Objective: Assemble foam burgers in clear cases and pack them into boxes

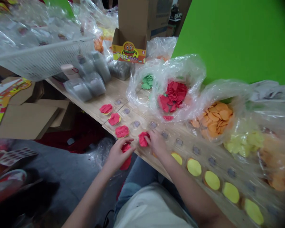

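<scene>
My left hand (pixel 118 153) grips a bunch of limp red pieces (pixel 126 161) against its palm, just off the front edge of the wooden tabletop (pixel 114 96). My right hand (pixel 156 142) pinches a red piece (pixel 142 139) down onto a round stack on the table. To the left of it, several finished stacks with red tops (pixel 122 131) stand in a row. Small grey discs (pixel 164 135) line the wood further right. Round yellow pieces on orange bases (pixel 194 167) form another row nearer me.
Open plastic bags hold red (pixel 173 96), green (pixel 147 81), orange (pixel 215 118) and yellow pieces (pixel 242 142) along the back. Grey plastic packs (pixel 85 85), a white basket (pixel 42 60) and a burger-printed box (pixel 129 50) stand beyond. Cardboard (pixel 26 120) lies on the floor at left.
</scene>
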`<control>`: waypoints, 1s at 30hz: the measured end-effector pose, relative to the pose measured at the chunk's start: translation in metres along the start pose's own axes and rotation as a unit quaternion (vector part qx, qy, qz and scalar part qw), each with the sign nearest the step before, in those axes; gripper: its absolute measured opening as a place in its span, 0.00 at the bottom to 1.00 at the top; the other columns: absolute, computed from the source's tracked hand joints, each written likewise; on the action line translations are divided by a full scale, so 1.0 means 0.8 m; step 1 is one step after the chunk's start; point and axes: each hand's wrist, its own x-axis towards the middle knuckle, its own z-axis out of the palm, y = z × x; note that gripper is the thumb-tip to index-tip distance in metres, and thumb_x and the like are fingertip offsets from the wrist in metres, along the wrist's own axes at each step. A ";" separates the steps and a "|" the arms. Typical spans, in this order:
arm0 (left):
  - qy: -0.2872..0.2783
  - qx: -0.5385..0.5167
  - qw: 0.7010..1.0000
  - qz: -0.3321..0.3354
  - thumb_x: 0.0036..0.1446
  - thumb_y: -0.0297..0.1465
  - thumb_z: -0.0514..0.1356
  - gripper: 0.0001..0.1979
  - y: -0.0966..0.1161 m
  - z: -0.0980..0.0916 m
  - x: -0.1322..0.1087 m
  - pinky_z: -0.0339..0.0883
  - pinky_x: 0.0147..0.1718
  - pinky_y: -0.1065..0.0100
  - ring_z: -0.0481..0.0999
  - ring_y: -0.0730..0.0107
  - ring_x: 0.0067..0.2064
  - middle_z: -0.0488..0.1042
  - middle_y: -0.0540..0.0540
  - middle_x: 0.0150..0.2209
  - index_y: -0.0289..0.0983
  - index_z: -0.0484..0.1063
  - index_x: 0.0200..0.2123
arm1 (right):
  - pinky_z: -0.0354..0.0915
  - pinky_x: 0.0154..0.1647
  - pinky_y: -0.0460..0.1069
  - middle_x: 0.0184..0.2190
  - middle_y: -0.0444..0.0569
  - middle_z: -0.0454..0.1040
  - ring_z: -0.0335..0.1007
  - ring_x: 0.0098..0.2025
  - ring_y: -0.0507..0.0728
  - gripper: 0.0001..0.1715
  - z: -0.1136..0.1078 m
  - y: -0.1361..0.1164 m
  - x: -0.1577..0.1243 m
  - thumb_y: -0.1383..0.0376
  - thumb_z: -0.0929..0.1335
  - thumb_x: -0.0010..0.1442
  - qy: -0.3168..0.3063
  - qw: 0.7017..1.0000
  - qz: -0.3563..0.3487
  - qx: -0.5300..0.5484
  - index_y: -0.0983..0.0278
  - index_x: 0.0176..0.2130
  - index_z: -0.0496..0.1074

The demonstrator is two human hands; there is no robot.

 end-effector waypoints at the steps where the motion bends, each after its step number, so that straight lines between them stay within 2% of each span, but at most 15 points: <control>1: -0.019 0.068 0.996 0.054 0.51 0.35 0.58 0.16 0.002 0.003 -0.001 0.64 0.47 0.63 0.70 0.63 0.46 0.71 0.43 0.44 0.38 0.70 0.44 | 0.60 0.42 0.49 0.36 0.50 0.72 0.66 0.40 0.55 0.07 0.000 0.000 -0.002 0.67 0.62 0.59 0.011 0.999 -0.011 -0.043 0.64 0.37 0.69; 3: -0.065 0.165 0.976 0.125 0.54 0.32 0.55 0.18 0.008 0.009 -0.002 0.61 0.50 0.63 0.67 0.63 0.52 0.66 0.43 0.52 0.41 0.67 0.50 | 0.59 0.44 0.50 0.36 0.51 0.71 0.64 0.42 0.56 0.08 -0.003 0.000 -0.005 0.67 0.61 0.60 0.026 0.994 -0.025 -0.100 0.65 0.39 0.68; 7: -0.149 0.290 0.931 0.165 0.54 0.27 0.52 0.26 0.014 0.021 0.001 0.64 0.48 0.67 0.67 0.66 0.53 0.58 0.47 0.60 0.45 0.57 0.57 | 0.58 0.45 0.53 0.37 0.53 0.70 0.62 0.43 0.59 0.10 -0.007 -0.001 -0.009 0.66 0.61 0.60 0.039 0.985 -0.022 -0.169 0.65 0.41 0.67; 11: -0.175 0.377 0.894 0.169 0.54 0.26 0.51 0.29 0.013 0.030 0.010 0.68 0.42 0.68 0.71 0.65 0.49 0.57 0.48 0.61 0.46 0.53 0.59 | 0.58 0.43 0.54 0.35 0.54 0.70 0.61 0.41 0.61 0.11 -0.015 -0.002 -0.015 0.63 0.62 0.60 0.059 0.977 0.010 -0.207 0.66 0.41 0.68; 14: -0.176 0.403 0.883 0.166 0.54 0.25 0.50 0.30 0.010 0.035 0.012 0.68 0.39 0.67 0.73 0.65 0.46 0.58 0.46 0.60 0.45 0.50 0.60 | 0.57 0.46 0.55 0.43 0.55 0.69 0.59 0.46 0.61 0.12 -0.020 -0.002 -0.030 0.65 0.61 0.60 0.068 0.975 -0.016 -0.211 0.64 0.43 0.69; 17: -0.167 0.398 0.888 0.158 0.55 0.24 0.49 0.27 0.009 0.040 0.012 0.68 0.36 0.67 0.75 0.63 0.43 0.58 0.41 0.60 0.42 0.54 0.58 | 0.54 0.52 0.58 0.51 0.54 0.66 0.52 0.56 0.63 0.15 -0.019 -0.002 -0.050 0.66 0.60 0.60 0.037 0.975 -0.080 -0.206 0.64 0.46 0.68; 20: -0.153 0.363 0.905 0.158 0.55 0.24 0.49 0.23 0.010 0.042 0.013 0.66 0.35 0.67 0.75 0.63 0.40 0.57 0.40 0.60 0.43 0.61 0.54 | 0.51 0.55 0.60 0.54 0.57 0.64 0.47 0.60 0.64 0.20 -0.013 0.001 -0.062 0.65 0.60 0.60 0.025 0.976 -0.093 -0.194 0.68 0.52 0.64; 22: -0.146 0.321 0.922 0.157 0.54 0.24 0.50 0.24 0.010 0.040 0.015 0.65 0.37 0.67 0.74 0.61 0.42 0.61 0.39 0.57 0.44 0.61 0.54 | 0.50 0.57 0.61 0.55 0.57 0.63 0.48 0.60 0.64 0.22 -0.012 0.003 -0.065 0.66 0.60 0.60 0.024 0.979 -0.091 -0.183 0.68 0.54 0.62; 25: -0.135 0.238 0.953 0.130 0.52 0.25 0.54 0.25 0.012 0.030 0.019 0.64 0.39 0.65 0.73 0.58 0.43 0.71 0.39 0.47 0.43 0.61 0.54 | 0.46 0.59 0.63 0.54 0.56 0.65 0.47 0.61 0.63 0.22 -0.017 0.003 -0.067 0.65 0.61 0.60 0.014 0.979 -0.124 -0.160 0.67 0.54 0.63; 27: -0.090 0.161 0.978 0.096 0.51 0.29 0.57 0.20 0.016 0.025 0.021 0.63 0.41 0.65 0.73 0.60 0.42 0.73 0.42 0.42 0.42 0.66 0.50 | 0.44 0.60 0.64 0.52 0.56 0.66 0.47 0.61 0.63 0.20 -0.025 0.000 -0.069 0.65 0.61 0.60 0.013 0.981 -0.146 -0.130 0.66 0.52 0.65; 29: 0.013 0.040 0.998 0.048 0.52 0.33 0.57 0.14 0.026 0.025 0.021 0.63 0.43 0.66 0.72 0.64 0.42 0.73 0.44 0.40 0.40 0.68 0.44 | 0.48 0.59 0.63 0.51 0.55 0.67 0.52 0.59 0.63 0.20 -0.032 -0.006 -0.071 0.65 0.61 0.60 0.037 0.990 -0.120 -0.068 0.65 0.52 0.64; 30: 0.067 -0.048 0.997 0.010 0.53 0.35 0.57 0.13 0.032 0.029 0.021 0.63 0.42 0.67 0.72 0.66 0.42 0.73 0.45 0.40 0.39 0.68 0.42 | 0.52 0.57 0.61 0.51 0.55 0.67 0.56 0.57 0.61 0.22 -0.035 -0.009 -0.072 0.64 0.61 0.61 0.049 0.994 -0.091 -0.020 0.65 0.54 0.63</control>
